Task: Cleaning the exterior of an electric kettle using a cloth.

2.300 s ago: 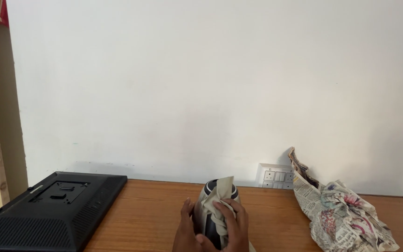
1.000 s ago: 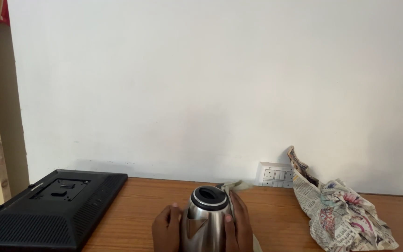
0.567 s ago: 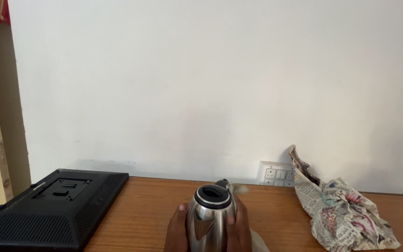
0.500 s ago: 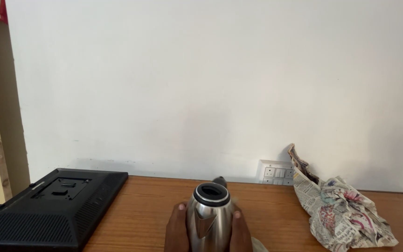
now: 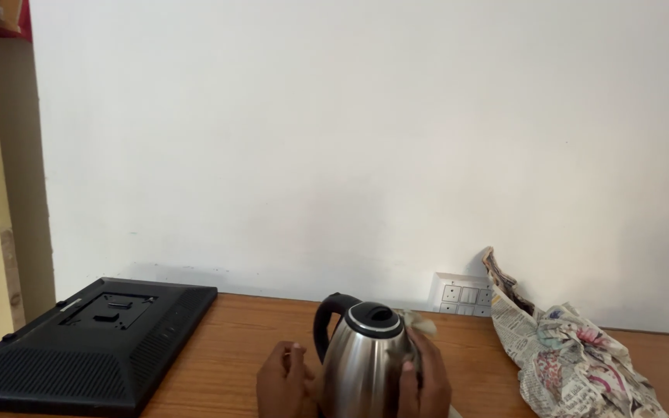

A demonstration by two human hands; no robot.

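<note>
Fingers (image 5: 416, 370) of right hand (image 5: 425, 383) pressed against right flank of steel kettle (image 5: 361, 364), pinning a pale cloth (image 5: 418, 325) there. Left hand (image 5: 282, 381) loosely curled just left of kettle, below its black handle (image 5: 325, 321); contact unclear. Kettle upright on wooden counter (image 5: 234, 340), long axis vertical, between both hands, right one nearer. Black monitor (image 5: 87, 340) face-down well left of kettle; crumpled newspaper (image 5: 567, 356) to right; wall socket (image 5: 462, 294) behind.

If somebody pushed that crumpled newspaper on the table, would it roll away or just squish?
The crumpled newspaper would probably squish and slide, not roll: it lies in a loose, lumpy heap with folds, not a ball. It likely feels very light and floppy, since one thin end sticks up against the wall and sags.
</note>
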